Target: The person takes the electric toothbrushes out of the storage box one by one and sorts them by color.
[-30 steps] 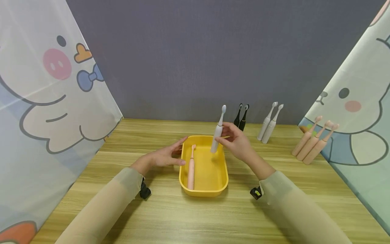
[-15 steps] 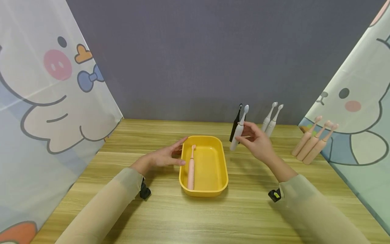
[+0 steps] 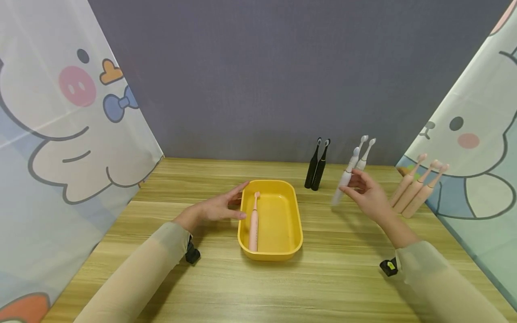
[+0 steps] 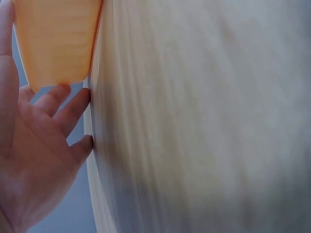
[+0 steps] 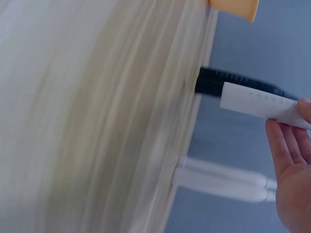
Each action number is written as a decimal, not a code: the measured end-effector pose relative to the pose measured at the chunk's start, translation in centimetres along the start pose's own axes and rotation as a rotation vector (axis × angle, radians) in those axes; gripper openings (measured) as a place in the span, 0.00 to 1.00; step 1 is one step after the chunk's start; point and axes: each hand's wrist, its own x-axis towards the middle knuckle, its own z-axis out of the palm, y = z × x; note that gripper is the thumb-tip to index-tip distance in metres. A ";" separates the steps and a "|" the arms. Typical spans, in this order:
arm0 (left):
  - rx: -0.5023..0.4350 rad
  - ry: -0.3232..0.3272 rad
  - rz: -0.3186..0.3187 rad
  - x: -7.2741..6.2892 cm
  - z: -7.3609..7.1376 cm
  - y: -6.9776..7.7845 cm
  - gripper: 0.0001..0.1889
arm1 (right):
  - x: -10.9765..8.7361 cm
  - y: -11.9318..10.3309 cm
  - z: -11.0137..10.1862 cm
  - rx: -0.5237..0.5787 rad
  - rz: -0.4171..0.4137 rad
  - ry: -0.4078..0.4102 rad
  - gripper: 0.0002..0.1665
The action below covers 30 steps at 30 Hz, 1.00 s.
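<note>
My right hand (image 3: pixel 368 197) pinches a white electric toothbrush (image 3: pixel 344 181) by its handle, brush head up and tilted. In the right wrist view, the handle (image 5: pixel 260 103) hangs off the table between thumb and fingers. Behind it stand two more white toothbrushes (image 3: pixel 365 157), partly hidden by the held one. My left hand (image 3: pixel 216 207) rests at the left wall of a yellow bin (image 3: pixel 299 220), fingers spread and loosely straight. The left wrist view shows its fingertips against the bin's side (image 4: pixel 58 43). A pink toothbrush (image 3: pixel 253 229) lies lengthwise inside the bin along the left.
Two black toothbrushes (image 3: pixel 316 169) stand upright beyond the bin, left of the held one. Three pink toothbrushes (image 3: pixel 415 190) stand at the right. A grey panel (image 3: pixel 258 80) rises behind the wooden table (image 3: pixel 250 291), with cartoon sheets (image 3: pixel 464 184) on both sides.
My right hand has carried the white toothbrush from over the bin to the right, past the black toothbrushes, toward the other white ones. The left hand and bin have stayed put.
</note>
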 end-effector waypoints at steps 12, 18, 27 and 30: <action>0.006 0.001 -0.016 0.0 -0.1 -0.1 0.63 | 0.1 3.1 -3.8 -0.097 0.107 0.014 0.35; 0.005 -0.001 -0.011 0.1 -0.1 -0.2 0.63 | 0.4 4.1 -4.8 -0.150 0.153 0.023 0.36; -0.007 -0.007 0.001 0.2 -0.2 -0.5 0.64 | 1.4 5.8 -5.4 -0.172 0.194 0.037 0.39; -0.009 -0.008 0.002 0.1 -0.1 -0.5 0.64 | 1.8 6.3 -5.4 -0.191 0.197 0.041 0.39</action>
